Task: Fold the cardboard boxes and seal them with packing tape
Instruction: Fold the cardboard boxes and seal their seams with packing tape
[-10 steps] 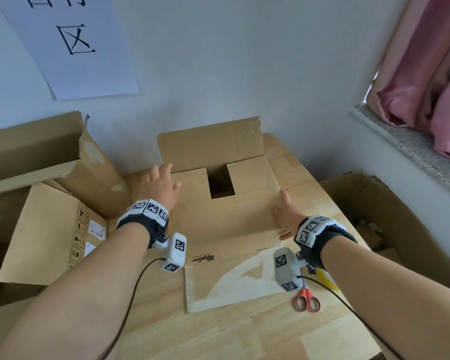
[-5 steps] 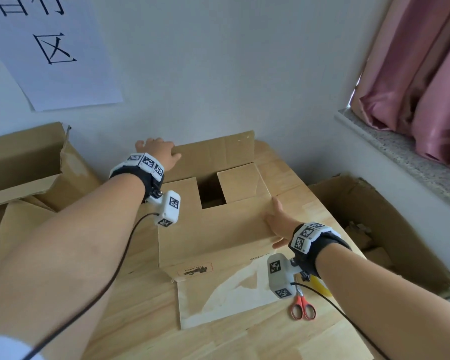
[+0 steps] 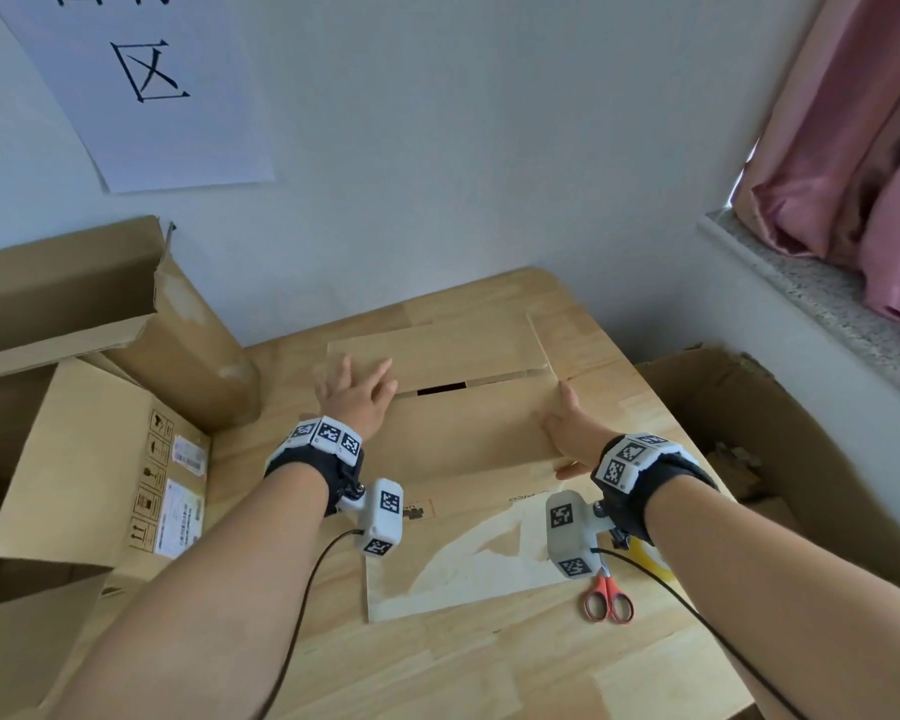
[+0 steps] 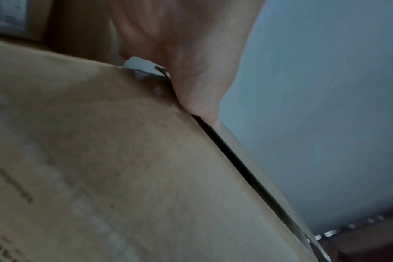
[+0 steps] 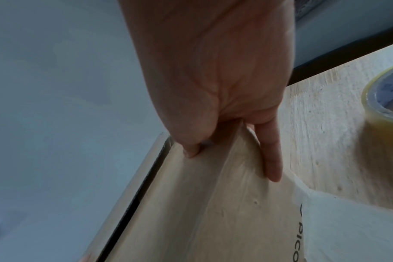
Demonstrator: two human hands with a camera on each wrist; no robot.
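Note:
A brown cardboard box (image 3: 468, 433) stands on the wooden table (image 3: 489, 667), its top flaps folded down flat. A narrow dark gap (image 3: 440, 391) shows along the seam between the far flap (image 3: 437, 356) and the near flap. My left hand (image 3: 357, 400) lies flat with spread fingers across the seam's left end, pressing both flaps; the left wrist view shows its palm (image 4: 186, 53) on the box (image 4: 101, 159). At the box's right edge, my right hand (image 3: 567, 428) presses the top with straight fingers, thumb (image 5: 271, 159) down the side. A tape roll (image 5: 383, 99) sits beside that wrist.
Red-handled scissors (image 3: 608, 600) lie on the table near my right wrist. Large opened cartons (image 3: 89, 449) crowd the left side. Another open carton (image 3: 780, 433) stands right of the table, below a stone windowsill (image 3: 822, 304) and a pink curtain (image 3: 863, 148). The wall is close behind.
The far flap stood upright before; my left hand reached over it and folded it down flat onto the box. My right hand stayed on the right edge.

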